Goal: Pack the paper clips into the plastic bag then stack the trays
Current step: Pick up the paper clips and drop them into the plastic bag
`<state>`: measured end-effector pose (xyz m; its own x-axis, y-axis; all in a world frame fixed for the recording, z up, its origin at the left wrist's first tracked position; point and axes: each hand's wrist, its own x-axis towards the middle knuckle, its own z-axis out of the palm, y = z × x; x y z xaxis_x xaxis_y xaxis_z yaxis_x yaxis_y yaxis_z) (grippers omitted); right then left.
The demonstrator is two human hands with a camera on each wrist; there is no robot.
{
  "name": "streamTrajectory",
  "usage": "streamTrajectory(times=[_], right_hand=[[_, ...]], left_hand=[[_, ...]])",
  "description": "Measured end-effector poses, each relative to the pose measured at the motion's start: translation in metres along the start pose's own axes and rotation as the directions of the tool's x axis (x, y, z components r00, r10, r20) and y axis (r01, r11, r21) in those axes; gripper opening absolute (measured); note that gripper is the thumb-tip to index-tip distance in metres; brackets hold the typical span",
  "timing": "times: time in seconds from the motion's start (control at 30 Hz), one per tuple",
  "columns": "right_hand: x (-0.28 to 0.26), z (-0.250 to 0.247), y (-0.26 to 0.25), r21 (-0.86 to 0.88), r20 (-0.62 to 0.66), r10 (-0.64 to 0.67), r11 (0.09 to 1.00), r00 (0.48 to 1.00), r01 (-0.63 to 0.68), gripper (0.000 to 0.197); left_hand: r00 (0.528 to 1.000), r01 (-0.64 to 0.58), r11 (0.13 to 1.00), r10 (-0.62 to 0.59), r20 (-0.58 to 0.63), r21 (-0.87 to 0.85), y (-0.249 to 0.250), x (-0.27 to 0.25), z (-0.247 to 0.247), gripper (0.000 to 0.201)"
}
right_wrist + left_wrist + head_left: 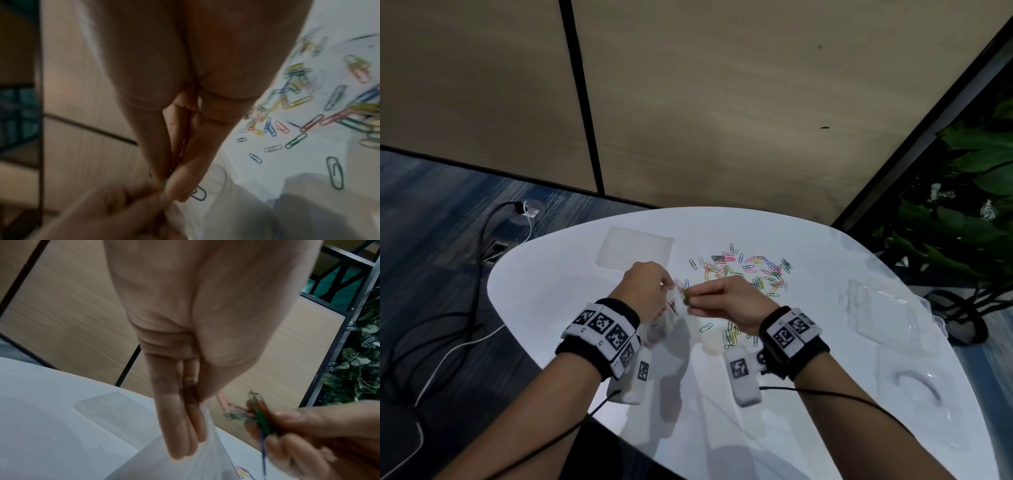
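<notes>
My left hand (650,291) pinches the top edge of a small clear plastic bag (661,325), holding it up above the white table (825,428); the bag (185,464) hangs below the fingers (179,426). My right hand (719,301) pinches a small bunch of coloured paper clips (257,415) right at the bag's mouth. A loose heap of coloured paper clips (750,270) lies further back on the table, with a smaller cluster (732,334) under the right wrist. Two clear plastic trays (887,315) sit at the right.
A second flat clear bag (635,248) lies at the back left of the table. Cables (448,342) run over the carpet on the left. A leafy plant (962,205) stands to the right, and wood panels rise behind the table.
</notes>
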<state>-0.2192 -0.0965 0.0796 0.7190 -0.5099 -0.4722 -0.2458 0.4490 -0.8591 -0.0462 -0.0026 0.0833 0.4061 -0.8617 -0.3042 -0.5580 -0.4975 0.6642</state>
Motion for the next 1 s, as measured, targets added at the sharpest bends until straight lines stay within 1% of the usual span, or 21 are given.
streamTrajectory(times=[0.07,0.13,0.27,0.3,0.33,0.4,0.43,0.47,0.5,0.53,0.57,0.6,0.63,0.67,0.7,0.73,0.77,0.8,0.83,0.9,1.0], right_hand=[[0.006,0.011,0.008,-0.242,-0.083,-0.027,0.97,0.996,0.006,0.022],[0.015,0.017,0.016,-0.468,-0.207,-0.115,0.884,0.972,0.005,0.021],[0.023,0.029,0.029,-0.506,-0.278,-0.194,0.862,0.941,0.029,0.016],[0.021,0.031,0.03,-0.583,-0.255,-0.248,0.81,0.935,0.056,0.011],[0.017,0.033,0.029,-0.682,-0.191,-0.286,0.727,0.939,0.082,0.014],[0.012,0.035,0.023,-0.835,-0.022,-0.258,0.537,0.966,0.124,0.031],[0.009,0.035,0.019,-0.856,0.04,-0.22,0.496,0.975,0.147,0.036],[0.007,0.034,0.015,-0.848,0.075,-0.202,0.502,0.976,0.169,0.035],[0.005,0.031,0.011,-0.819,0.082,-0.213,0.543,0.974,0.187,0.029],[0.004,0.028,0.008,-0.748,0.048,-0.235,0.636,0.971,0.191,0.021],[0.004,0.021,0.007,-0.643,-0.034,-0.252,0.746,0.967,0.172,0.016],[0.004,0.011,0.007,-0.559,-0.145,-0.259,0.818,0.955,0.137,0.013],[0.006,-0.004,0.01,-0.531,-0.259,-0.255,0.843,0.932,0.083,0.015],[0.007,-0.022,0.014,-0.586,-0.347,-0.245,0.81,0.905,-0.006,0.024],[0.007,-0.043,0.021,-0.703,-0.401,-0.21,0.694,0.892,-0.153,0.042],[0.004,-0.062,0.029,-0.797,-0.439,-0.137,0.516,0.888,-0.314,0.065],[0.001,-0.079,0.039,-0.827,-0.478,-0.057,0.366,0.876,-0.427,0.089],[-0.002,-0.092,0.05,-0.817,-0.513,0.014,0.298,0.858,-0.493,0.111],[-0.006,-0.102,0.061,-0.803,-0.527,0.061,0.291,0.848,-0.52,0.127],[-0.008,-0.112,0.079,-0.816,-0.495,0.056,0.314,0.867,-0.486,0.14],[-0.004,-0.11,0.098,-0.856,-0.425,-0.039,0.342,0.905,-0.387,0.131]], left_hand=[[1.0,-0.016,1.0,0.016,0.016,0.009,0.001,-0.001,0.001,0.018],[0.999,-0.035,0.999,0.034,0.041,0.018,0.002,-0.004,0.001,0.019],[0.994,-0.079,0.996,0.076,0.082,0.038,0.004,-0.007,0.001,0.021],[0.993,-0.084,0.995,0.079,0.088,0.048,0.005,-0.008,0.001,0.021],[0.993,-0.082,0.995,0.078,0.091,0.051,0.005,-0.008,0.002,0.021],[0.993,-0.074,0.996,0.07,0.099,0.039,0.007,-0.009,0.002,0.02],[0.992,-0.073,0.997,0.068,0.101,0.04,0.008,-0.01,0.002,0.021],[0.993,-0.073,0.996,0.068,0.099,0.044,0.008,-0.009,0.002,0.022],[0.993,-0.069,0.997,0.065,0.094,0.046,0.009,-0.009,0.002,0.022],[0.995,-0.063,0.997,0.059,0.085,0.045,0.009,-0.009,0.001,0.022],[0.996,-0.053,0.998,0.05,0.076,0.042,0.008,-0.008,0.0,0.023],[0.997,-0.042,0.998,0.039,0.069,0.037,0.007,-0.007,-0.001,0.023],[0.997,-0.031,0.999,0.029,0.066,0.03,0.006,-0.007,-0.002,0.023],[0.998,-0.024,0.999,0.022,0.066,0.026,0.005,-0.007,-0.003,0.023],[0.998,-0.022,0.999,0.02,0.068,0.027,0.005,-0.008,-0.003,0.022],[0.997,-0.025,0.999,0.023,0.069,0.033,0.005,-0.009,-0.004,0.023],[0.997,-0.031,0.999,0.028,0.071,0.041,0.005,-0.009,-0.004,0.023],[0.997,-0.033,0.998,0.03,0.071,0.046,0.005,-0.009,-0.004,0.023],[0.997,-0.032,0.998,0.028,0.074,0.047,0.005,-0.01,-0.005,0.023],[0.997,-0.027,0.998,0.024,0.072,0.047,0.005,-0.009,-0.005,0.023],[0.997,-0.021,0.999,0.018,0.074,0.049,0.007,-0.009,-0.005,0.022]])
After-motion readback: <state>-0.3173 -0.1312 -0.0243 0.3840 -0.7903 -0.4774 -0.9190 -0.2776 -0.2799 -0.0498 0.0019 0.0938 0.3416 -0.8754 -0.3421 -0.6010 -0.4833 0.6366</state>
